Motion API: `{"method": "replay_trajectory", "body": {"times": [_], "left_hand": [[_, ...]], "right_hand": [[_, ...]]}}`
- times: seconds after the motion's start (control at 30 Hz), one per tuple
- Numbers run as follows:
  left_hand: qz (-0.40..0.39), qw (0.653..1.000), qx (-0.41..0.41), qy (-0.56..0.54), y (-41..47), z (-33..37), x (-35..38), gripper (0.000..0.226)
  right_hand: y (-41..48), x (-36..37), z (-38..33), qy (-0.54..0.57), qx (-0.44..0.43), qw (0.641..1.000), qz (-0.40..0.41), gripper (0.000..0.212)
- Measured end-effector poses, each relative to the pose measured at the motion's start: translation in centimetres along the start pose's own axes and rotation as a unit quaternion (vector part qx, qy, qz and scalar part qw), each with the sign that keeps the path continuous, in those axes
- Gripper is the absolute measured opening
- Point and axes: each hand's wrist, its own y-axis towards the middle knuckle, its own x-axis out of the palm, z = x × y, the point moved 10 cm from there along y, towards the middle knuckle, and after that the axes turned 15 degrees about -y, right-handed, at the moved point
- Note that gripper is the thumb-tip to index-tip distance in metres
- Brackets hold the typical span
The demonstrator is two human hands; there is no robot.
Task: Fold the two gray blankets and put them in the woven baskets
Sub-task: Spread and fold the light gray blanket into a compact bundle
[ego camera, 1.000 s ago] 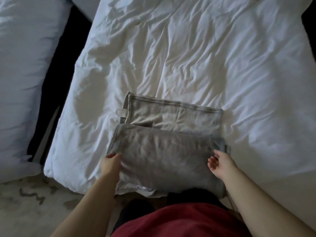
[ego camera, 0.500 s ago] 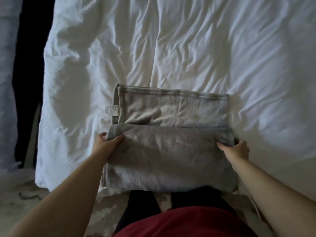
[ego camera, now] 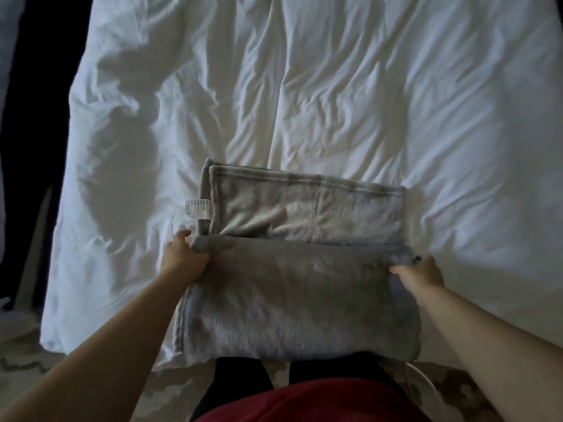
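Head: gray blanket (ego camera: 289, 300) on rumpled duvet (ego camera: 335, 86) (rug (ego camera: 21, 357) below)

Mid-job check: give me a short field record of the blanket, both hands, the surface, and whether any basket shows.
blanket: gray blanket, partly folded, near layer laid over far layer
left hand: grips fold's left end
right hand: grips fold's right end
surface: wrinkled white duvet
label: white tag at blanket's left edge
woven baskets: not in view

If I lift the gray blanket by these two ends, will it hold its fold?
Likely floppy: the gray blanket bends softly where the left hand and right hand grip it. Loose layers may slide open. Fleecy, so probably light.
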Motion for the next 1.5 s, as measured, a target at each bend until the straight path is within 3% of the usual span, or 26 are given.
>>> {"method": "replay_trajectory", "body": {"times": [0.1, 0.2, 0.37, 0.5, 0.6, 0.7, 0.77, 0.87, 1.0, 1.17, 1.27, 1.37, 1.43, 1.5], "left_hand": [[0.027, 0.998, 0.056, 0.031, 0.2, 5.2, -0.5, 0.066], [0.009, 0.992, 0.112, 0.058, 1.8, 10.2, 0.6, 0.063], [-0.062, 0.948, 0.221, 0.222, 7.5, 15.8, 5.2, 0.088], [-0.097, 0.913, 0.230, 0.321, 10.4, 16.7, 7.9, 0.086], [-0.078, 0.901, 0.245, 0.350, 10.3, 17.2, 8.2, 0.059], [-0.063, 0.906, 0.240, 0.343, 9.5, 17.6, 7.7, 0.019], [-0.070, 0.899, 0.253, 0.350, 8.6, 17.9, 7.6, 0.004], [-0.067, 0.887, 0.306, 0.339, 6.8, 19.0, 6.7, 0.003], [-0.075, 0.877, 0.357, 0.312, 3.6, 20.3, 5.1, 0.021], [-0.097, 0.866, 0.420, 0.255, -3.0, 20.6, 3.0, 0.019], [-0.091, 0.838, 0.477, 0.248, -7.7, 19.0, 1.4, 0.018], [-0.023, 0.800, 0.540, 0.259, -11.9, 16.4, -0.6, 0.019], [0.019, 0.802, 0.538, 0.259, -13.6, 13.7, -1.5, 0.012], [0.019, 0.847, 0.434, 0.307, -12.8, 9.4, -1.2, 0.017]], "right_hand": [[-0.4, -3.0, -4.4, -0.073, -0.048, 0.993, 0.073, 0.061], [0.2, -4.0, -10.3, -0.101, -0.127, 0.982, 0.095, 0.054], [3.0, -3.1, -20.1, -0.150, -0.274, 0.942, 0.123, 0.055], [4.7, 0.5, -23.3, -0.196, -0.305, 0.931, 0.039, 0.056], [5.0, 2.0, -23.3, -0.242, -0.302, 0.922, -0.002, 0.054], [4.9, 2.0, -22.2, -0.309, -0.285, 0.907, -0.022, 0.033], [4.6, 1.3, -21.5, -0.335, -0.271, 0.902, -0.020, 0.018], [3.8, -0.4, -21.0, -0.365, -0.265, 0.892, 0.005, 0.011], [1.7, -3.4, -20.8, -0.378, -0.275, 0.882, 0.063, 0.006], [-4.1, -7.9, -20.6, -0.240, -0.357, 0.885, 0.179, 0.006], [-9.6, -10.5, -18.6, -0.159, -0.421, 0.847, 0.284, 0.015], [-14.3, -11.3, -14.2, -0.137, -0.448, 0.804, 0.365, 0.020], [-15.8, -9.3, -10.8, -0.154, -0.463, 0.798, 0.353, 0.024], [-16.1, -5.8, -7.5, -0.197, -0.467, 0.810, 0.293, 0.027]]}}
